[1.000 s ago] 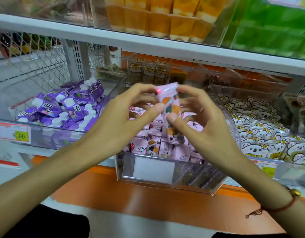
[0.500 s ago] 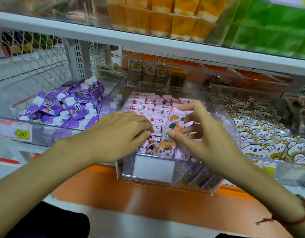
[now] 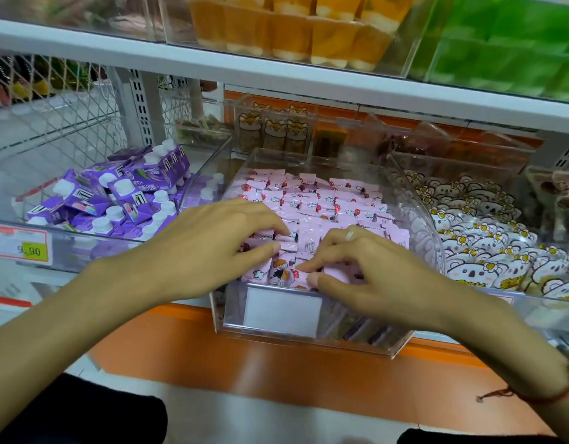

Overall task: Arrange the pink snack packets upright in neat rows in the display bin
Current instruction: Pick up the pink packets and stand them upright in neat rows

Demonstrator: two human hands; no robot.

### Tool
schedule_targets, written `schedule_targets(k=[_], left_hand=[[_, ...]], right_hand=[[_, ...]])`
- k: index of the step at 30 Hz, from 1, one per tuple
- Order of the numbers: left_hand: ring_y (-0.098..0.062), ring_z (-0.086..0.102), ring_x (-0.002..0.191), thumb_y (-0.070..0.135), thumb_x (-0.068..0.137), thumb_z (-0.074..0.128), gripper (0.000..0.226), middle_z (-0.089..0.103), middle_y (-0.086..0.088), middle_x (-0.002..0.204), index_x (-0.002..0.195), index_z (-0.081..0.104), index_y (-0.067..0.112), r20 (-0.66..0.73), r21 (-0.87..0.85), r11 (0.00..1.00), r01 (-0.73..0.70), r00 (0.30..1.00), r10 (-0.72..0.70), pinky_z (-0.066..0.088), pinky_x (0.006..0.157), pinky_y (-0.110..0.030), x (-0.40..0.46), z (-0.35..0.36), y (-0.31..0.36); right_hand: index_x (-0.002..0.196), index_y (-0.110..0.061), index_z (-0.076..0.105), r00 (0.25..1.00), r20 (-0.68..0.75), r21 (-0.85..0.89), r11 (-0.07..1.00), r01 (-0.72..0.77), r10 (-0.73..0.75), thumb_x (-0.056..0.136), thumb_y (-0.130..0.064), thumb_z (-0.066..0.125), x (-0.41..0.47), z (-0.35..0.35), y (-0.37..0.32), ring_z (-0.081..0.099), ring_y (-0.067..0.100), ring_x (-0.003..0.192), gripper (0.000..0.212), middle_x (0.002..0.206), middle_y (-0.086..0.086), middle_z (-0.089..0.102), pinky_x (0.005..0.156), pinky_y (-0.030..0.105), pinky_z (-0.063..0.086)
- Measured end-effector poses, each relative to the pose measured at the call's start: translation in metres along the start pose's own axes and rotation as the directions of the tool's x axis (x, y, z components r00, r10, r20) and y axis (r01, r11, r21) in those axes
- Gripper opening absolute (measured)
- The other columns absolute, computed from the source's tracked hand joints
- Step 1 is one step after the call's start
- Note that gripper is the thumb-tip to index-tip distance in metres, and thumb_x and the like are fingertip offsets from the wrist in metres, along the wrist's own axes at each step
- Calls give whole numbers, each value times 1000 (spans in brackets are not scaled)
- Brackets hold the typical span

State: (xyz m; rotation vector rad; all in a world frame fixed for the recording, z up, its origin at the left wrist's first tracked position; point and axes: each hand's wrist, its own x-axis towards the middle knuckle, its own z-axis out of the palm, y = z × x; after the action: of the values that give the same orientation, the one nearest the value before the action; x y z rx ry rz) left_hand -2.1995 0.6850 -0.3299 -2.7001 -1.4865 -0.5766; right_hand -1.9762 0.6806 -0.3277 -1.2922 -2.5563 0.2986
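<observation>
The clear display bin (image 3: 419, 203) stands on the orange shelf, filled with pink snack packets (image 3: 312, 200) standing in rows. Both hands are in its front part. My left hand (image 3: 206, 248) lies over the front-left packets, its fingers stretched out and its fingertips touching the packet tops. My right hand (image 3: 366, 270) is curled over the front-right row, thumb and fingers pinching a pink packet (image 3: 337, 271). A packet printed with an orange-haired cartoon figure (image 3: 278, 271) stands in the front row between my fingertips.
A bin of purple cartons (image 3: 132, 193) sits to the left with a price tag (image 3: 19, 248). A bin of white bear packets (image 3: 488, 238) sits to the right. Orange cups (image 3: 292, 30) and green packs (image 3: 501, 40) are on the shelf above, which overhangs the bins.
The packet held up in both hands a second ago has come down into the bin's front row. Both hands dropped with it and now rest low on the front packets.
</observation>
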Motion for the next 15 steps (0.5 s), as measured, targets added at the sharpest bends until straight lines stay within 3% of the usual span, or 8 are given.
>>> schedule_targets(k=[3,7,9,15], left_hand=[[7,49,104,66,86,43,38,58,28,111,112,59,44,-32,-94,995,19,999,-22,46,81,-27,0,1,6],[8,50,98,73,77,44,42,60,31,105,104,63,46,-38,-64,996,56,998,-59,46,81,-27,1,9,13],[8,51,97,73,76,44,42,61,30,104,101,65,46,-45,-70,995,72,996,-75,46,82,-28,2,11,14],[4,49,104,73,77,44,49,58,28,113,114,60,46,-26,-49,994,94,995,-95,44,84,-27,3,13,13]], right_hand=[[94,-37,71,998,64,133,991,-4,-4,88,-43,53,4,-3,4,53,5,84,20,87,-13,60,72,32,46],[84,-25,75,986,-110,326,942,-83,124,87,-27,63,17,-6,13,55,3,53,12,65,-9,67,55,19,41],[82,-24,76,978,-135,300,947,-112,158,83,-25,69,22,-7,16,55,4,55,7,67,-7,69,56,17,42],[83,-25,77,984,54,88,980,-177,172,75,-31,77,36,-11,10,50,0,51,10,59,-10,59,47,11,33]])
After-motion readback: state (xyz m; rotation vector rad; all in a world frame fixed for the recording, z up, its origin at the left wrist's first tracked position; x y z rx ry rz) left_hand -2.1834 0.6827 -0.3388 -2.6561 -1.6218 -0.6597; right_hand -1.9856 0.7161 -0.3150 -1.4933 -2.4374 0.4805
